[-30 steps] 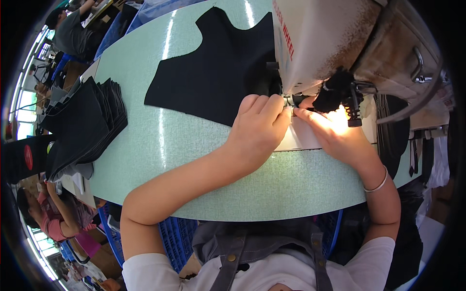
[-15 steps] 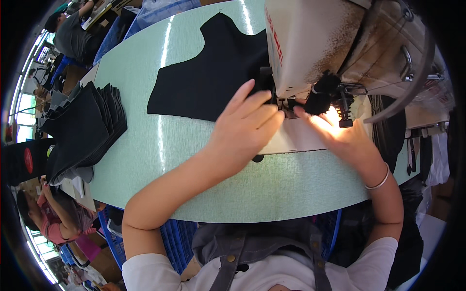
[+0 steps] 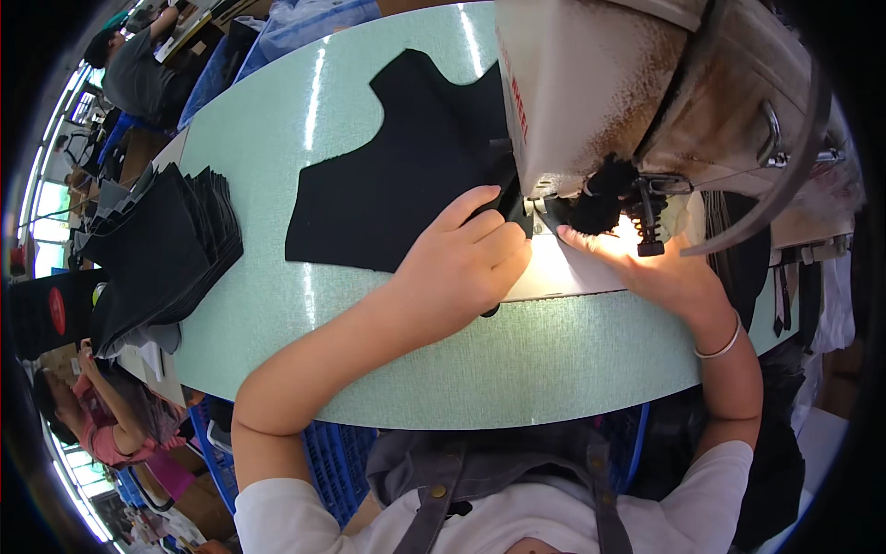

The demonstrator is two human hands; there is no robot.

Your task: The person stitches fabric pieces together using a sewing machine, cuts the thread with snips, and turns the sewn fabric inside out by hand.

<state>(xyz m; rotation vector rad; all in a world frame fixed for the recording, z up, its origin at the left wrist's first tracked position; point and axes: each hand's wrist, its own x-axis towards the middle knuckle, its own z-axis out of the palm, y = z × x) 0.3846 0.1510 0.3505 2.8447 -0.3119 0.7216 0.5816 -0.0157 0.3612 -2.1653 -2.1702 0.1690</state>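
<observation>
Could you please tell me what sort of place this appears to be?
It looks like a sewing workshop, probably a garment one: there is a large sewing machine over the green table, a cut piece of black cloth beside it, and a stack of dark pieces at the left.

Black fabric panel (image 3: pixel 392 185): matte, one piece, curved cutouts either side of a blunt tab at far end. Lies mostly flat, beyond and left of left hand (image 3: pixel 466 254), which overlaps its near right corner. Sewing machine (image 3: pixel 600 92): off-white, brown-speckled, head beyond both hands; presser foot (image 3: pixel 534 207) between left hand and right hand (image 3: pixel 664 274).
</observation>
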